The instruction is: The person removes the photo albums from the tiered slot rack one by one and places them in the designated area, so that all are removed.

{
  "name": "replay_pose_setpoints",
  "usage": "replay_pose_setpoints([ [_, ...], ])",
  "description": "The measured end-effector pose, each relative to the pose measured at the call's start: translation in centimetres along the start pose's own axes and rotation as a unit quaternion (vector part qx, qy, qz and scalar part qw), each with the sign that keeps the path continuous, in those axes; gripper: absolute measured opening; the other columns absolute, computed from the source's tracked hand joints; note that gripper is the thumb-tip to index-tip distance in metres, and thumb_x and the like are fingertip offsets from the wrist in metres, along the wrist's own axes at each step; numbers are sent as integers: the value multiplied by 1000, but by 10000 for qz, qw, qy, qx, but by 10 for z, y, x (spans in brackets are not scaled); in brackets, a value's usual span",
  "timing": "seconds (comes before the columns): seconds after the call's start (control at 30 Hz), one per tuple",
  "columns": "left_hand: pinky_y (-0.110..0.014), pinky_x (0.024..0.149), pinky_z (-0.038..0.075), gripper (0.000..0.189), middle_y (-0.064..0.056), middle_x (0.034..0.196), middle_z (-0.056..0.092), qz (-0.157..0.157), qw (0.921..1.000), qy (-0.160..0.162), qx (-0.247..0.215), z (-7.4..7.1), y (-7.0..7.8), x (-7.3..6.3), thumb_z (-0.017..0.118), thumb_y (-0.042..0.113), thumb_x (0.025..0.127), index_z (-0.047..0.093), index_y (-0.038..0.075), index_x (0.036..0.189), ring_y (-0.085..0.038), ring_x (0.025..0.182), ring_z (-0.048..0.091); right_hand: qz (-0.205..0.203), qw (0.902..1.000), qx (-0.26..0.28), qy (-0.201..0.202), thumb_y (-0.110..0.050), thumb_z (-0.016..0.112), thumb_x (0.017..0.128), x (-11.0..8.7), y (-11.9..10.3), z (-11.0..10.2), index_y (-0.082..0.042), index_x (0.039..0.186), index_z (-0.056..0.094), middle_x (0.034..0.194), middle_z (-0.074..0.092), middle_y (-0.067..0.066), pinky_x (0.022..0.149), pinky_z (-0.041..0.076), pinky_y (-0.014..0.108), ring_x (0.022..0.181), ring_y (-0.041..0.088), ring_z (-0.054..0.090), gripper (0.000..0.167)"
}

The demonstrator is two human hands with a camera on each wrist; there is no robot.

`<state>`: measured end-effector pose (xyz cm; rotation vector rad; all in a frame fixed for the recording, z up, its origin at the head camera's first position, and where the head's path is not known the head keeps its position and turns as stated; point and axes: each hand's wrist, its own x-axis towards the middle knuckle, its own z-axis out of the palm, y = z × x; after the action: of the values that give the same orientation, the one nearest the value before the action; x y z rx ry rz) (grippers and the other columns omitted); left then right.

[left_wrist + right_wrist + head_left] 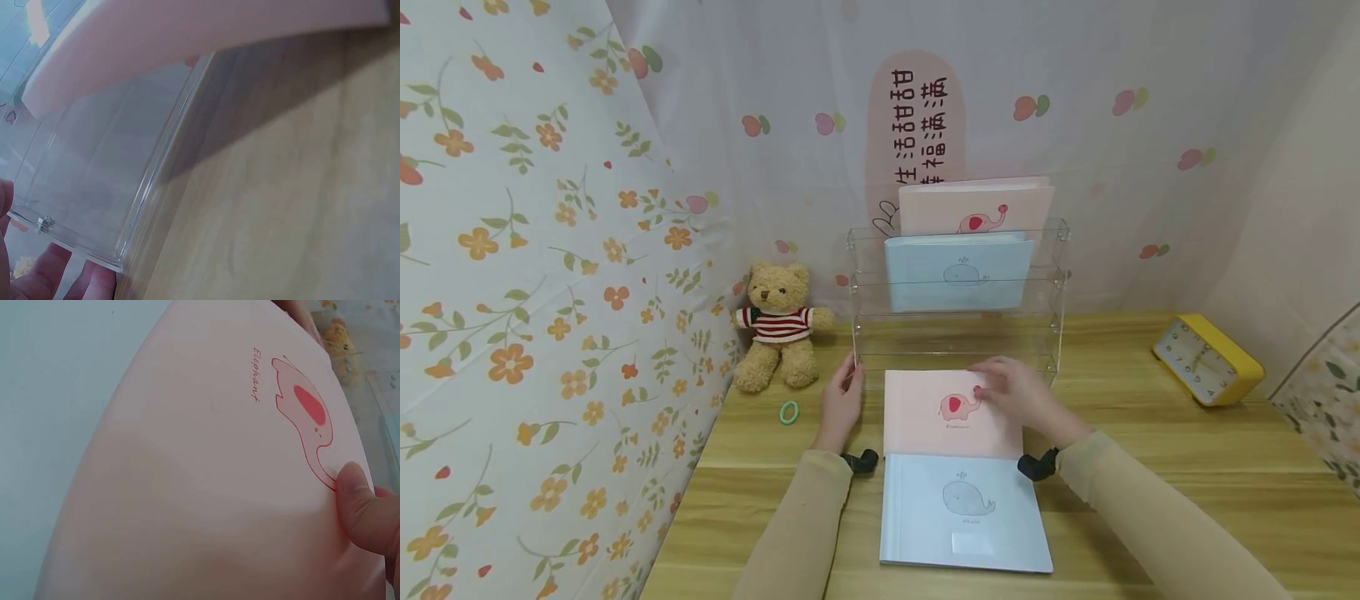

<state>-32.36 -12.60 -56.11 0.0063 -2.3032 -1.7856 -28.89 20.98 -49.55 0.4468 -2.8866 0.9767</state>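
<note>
My left hand (841, 404) grips the lower left side panel of a clear acrylic rack (853, 333); in the left wrist view fingers (44, 269) wrap that panel's edge. With my right hand (1028, 398) I pinch the upper right part of a pink book (913, 417) printed with a red-eared elephant, thumb (356, 500) on the cover. The pink book is tilted in front of the rack's lowest tier, and its lower edge overlaps a light blue whale book (917, 521) lying on the table. In the rack's upper tiers stand another pink elephant book (932, 212) and another blue whale book (917, 275).
A teddy bear (781, 329) in a striped sweater sits left of the rack, with a small green ring (788, 412) before it. On the right stands a yellow alarm clock (1210, 358). Patterned cloth (550, 250) hangs along the wooden table (1187, 475) at the left and back.
</note>
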Motion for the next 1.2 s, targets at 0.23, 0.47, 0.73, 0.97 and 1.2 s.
replay_pose_setpoints([
  [0.23,-59,115,55,50,-11,159,65,92,9999,8,-57,1,-3,2,61,31,115,57,16,163,-39,138,68,39,9998,-95,180,-21,87,96,-4,4,8,-14,141,76,138,74,15,115,51,69,135,47,65,47],
  [0.47,-60,114,55,50,-12,157,67,54,10000,24,-68,0,-6,6,62,35,114,58,22,162,-38,136,68,-57,9989,46,461,-20,90,94,-5,9,15,-11,136,78,137,76,17,114,51,69,134,48,65,44],
  [0.73,-60,116,54,52,-13,157,66,73,10000,15,-40,0,-6,3,62,34,114,56,18,163,-39,138,68,310,9995,-20,78,-23,87,97,-9,13,22,-14,131,81,140,74,17,112,52,68,133,48,65,35],
  [0.97,-60,116,54,51,-12,157,66,94,9999,48,1,0,-4,2,62,35,114,57,20,163,-38,138,69,116,9990,-411,150,-26,86,98,-11,20,28,-13,130,81,139,75,18,115,50,70,134,48,66,35],
  [1.2,-60,115,54,51,-15,156,67,122,9999,29,-71,0,-4,1,62,32,114,57,15,162,-40,137,68,-239,9940,-1020,300,-31,88,95,-14,24,28,-10,123,81,130,77,19,107,57,65,123,47,72,35],
])
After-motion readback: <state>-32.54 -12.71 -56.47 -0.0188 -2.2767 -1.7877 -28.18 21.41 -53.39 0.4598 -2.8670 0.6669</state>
